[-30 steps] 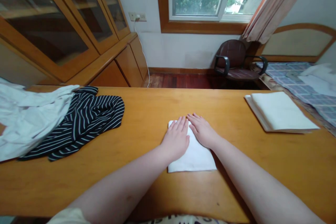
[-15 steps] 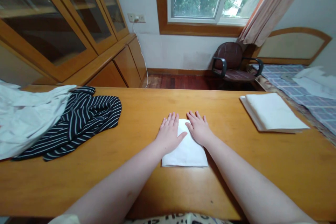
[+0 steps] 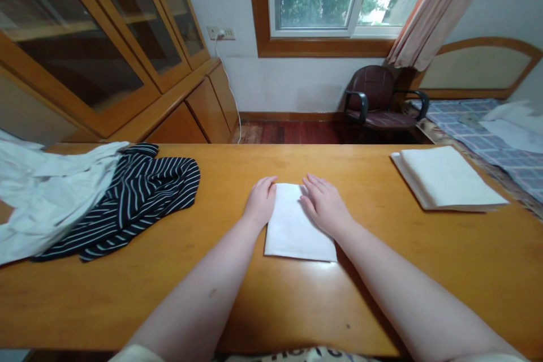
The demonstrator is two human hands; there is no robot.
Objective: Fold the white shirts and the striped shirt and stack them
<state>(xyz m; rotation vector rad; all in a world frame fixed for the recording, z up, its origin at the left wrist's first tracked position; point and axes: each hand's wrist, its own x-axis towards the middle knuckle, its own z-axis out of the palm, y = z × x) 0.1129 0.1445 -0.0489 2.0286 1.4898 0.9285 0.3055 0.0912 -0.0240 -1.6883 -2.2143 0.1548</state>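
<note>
A folded white cloth (image 3: 297, 226) lies flat on the wooden table in front of me. My left hand (image 3: 260, 201) rests on its side along the cloth's left edge, fingers slightly bent near the far left corner. Part of that thumb and the finger undersides are hidden. Over the far right part of the cloth lies my right hand (image 3: 326, 203), palm down, with its fingers stretched toward the far edge and its thumb pointing inward on the fabric.
A stack of folded white cloth (image 3: 452, 178) sits at the table's right. Crumpled white fabric (image 3: 55, 181) and a black garment with white stripes (image 3: 144, 192) lie at the left. Beyond the wooden table (image 3: 237, 164) stand an armchair (image 3: 375, 96) and a glass-door cabinet (image 3: 148, 79).
My left hand has slid left off the cloth's top to its left edge and turned onto its side. The cloth's near edge is slightly farther away; my right hand has barely moved.
</note>
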